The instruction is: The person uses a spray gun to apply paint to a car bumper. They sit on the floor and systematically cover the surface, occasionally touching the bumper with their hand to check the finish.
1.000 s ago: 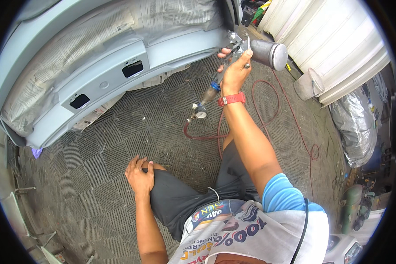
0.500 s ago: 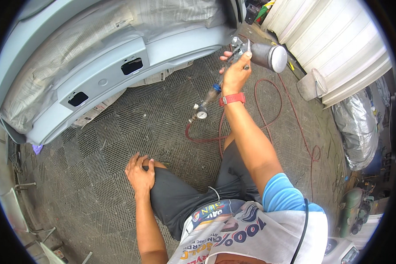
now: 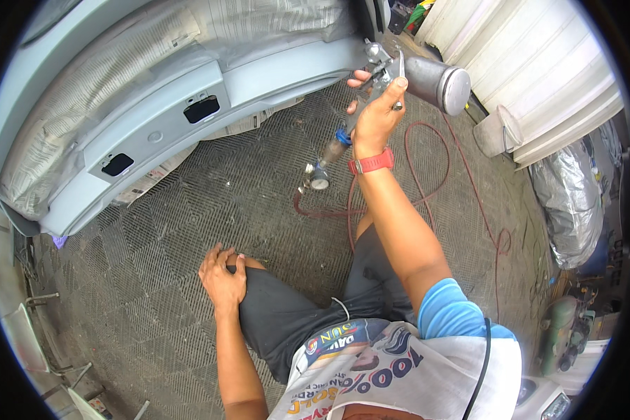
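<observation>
My right hand (image 3: 379, 115) is wrapped round the handle of a spray gun (image 3: 378, 54), thumb up near its top. A grey paint cup (image 3: 437, 82) juts out from the gun to the right. Below the handle hang a blue-ringed filter (image 3: 337, 142) and a small pressure gauge (image 3: 319, 183), with a red air hose (image 3: 329, 213) leading off. Ahead and to the left stands a light grey-blue car panel (image 3: 154, 136), its upper area masked with newspaper and film (image 3: 119, 56). The gun is near its right end. My left hand (image 3: 224, 276) rests on my left knee, fingers spread.
The red hose loops across the ribbed floor mat (image 3: 175, 266) on the right. A white bucket (image 3: 497, 131) stands by white corrugated sheeting (image 3: 525, 56). Farther right are a silver-covered bundle (image 3: 570, 203) and a green tank (image 3: 558, 329). A metal-legged chair (image 3: 28, 336) is at left.
The spray gun and its cup have tipped and shifted slightly up and right in my right hand. The gauge has turned and swung a little. My left hand stays on the knee.
</observation>
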`<move>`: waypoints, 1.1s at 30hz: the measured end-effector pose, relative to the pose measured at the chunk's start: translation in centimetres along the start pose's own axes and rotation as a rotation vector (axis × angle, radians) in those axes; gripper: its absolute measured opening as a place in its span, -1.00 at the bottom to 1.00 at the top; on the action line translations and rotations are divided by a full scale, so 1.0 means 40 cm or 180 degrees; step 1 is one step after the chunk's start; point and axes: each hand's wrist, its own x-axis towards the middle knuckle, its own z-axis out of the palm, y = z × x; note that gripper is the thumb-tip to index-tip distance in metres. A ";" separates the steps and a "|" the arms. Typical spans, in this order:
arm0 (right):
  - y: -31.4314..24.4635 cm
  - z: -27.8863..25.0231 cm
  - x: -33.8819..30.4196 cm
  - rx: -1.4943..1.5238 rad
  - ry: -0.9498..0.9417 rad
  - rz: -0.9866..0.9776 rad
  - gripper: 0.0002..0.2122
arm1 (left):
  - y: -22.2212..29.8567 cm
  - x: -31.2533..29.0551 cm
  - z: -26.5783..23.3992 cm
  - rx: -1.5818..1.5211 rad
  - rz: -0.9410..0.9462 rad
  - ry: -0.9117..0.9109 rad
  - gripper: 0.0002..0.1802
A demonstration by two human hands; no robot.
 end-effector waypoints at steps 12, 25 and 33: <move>-0.143 0.094 0.015 0.0144 -0.0271 -0.0510 -0.28 | 0.023 0.006 0.011 0.0047 0.0033 0.0011 -0.56; 0.008 -0.025 0.027 0.0072 -0.0010 0.0098 -0.34 | 0.032 0.009 0.020 0.0061 0.0062 0.0023 -0.57; 0.150 -0.096 0.099 -0.0213 0.0384 0.0456 -0.34 | 0.034 -0.005 0.005 0.0085 0.0048 0.0069 -0.57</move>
